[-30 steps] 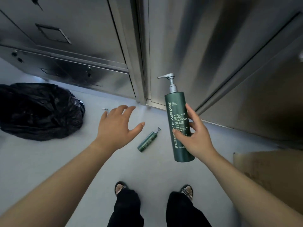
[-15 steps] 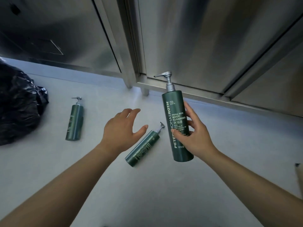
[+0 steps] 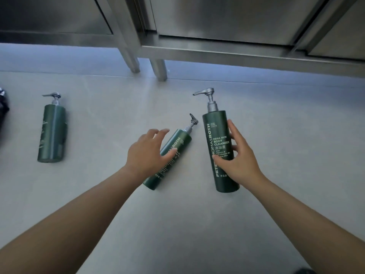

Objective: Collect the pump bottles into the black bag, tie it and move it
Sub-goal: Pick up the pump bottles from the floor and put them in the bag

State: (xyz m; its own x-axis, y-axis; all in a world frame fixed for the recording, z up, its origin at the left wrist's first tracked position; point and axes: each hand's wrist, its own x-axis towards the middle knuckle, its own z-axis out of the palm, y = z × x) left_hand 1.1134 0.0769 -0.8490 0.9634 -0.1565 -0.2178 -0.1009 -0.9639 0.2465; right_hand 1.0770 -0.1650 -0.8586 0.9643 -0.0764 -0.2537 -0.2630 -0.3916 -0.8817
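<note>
On grey floor (image 3: pixel 177 224), beneath spread-fingered left hand (image 3: pixel 147 156): dark green plastic pump bottle (image 3: pixel 173 149), long axis slanted up-right; right hand (image 3: pixel 240 164) gripped matching labelled bottle (image 3: pixel 218 147).

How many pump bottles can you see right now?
3: one held in the right hand, one on the floor under the left hand, one lying far left. Others may be off-frame.

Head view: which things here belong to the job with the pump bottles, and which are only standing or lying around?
Belongs to the job:
- body cleanser bottle, held in the right hand
- tilted pump bottle on the floor, under the open left hand
- far pump bottle, lying at the left
- black bag, only its edge in view

Just there:
- steel cabinets
- cabinet legs
</note>
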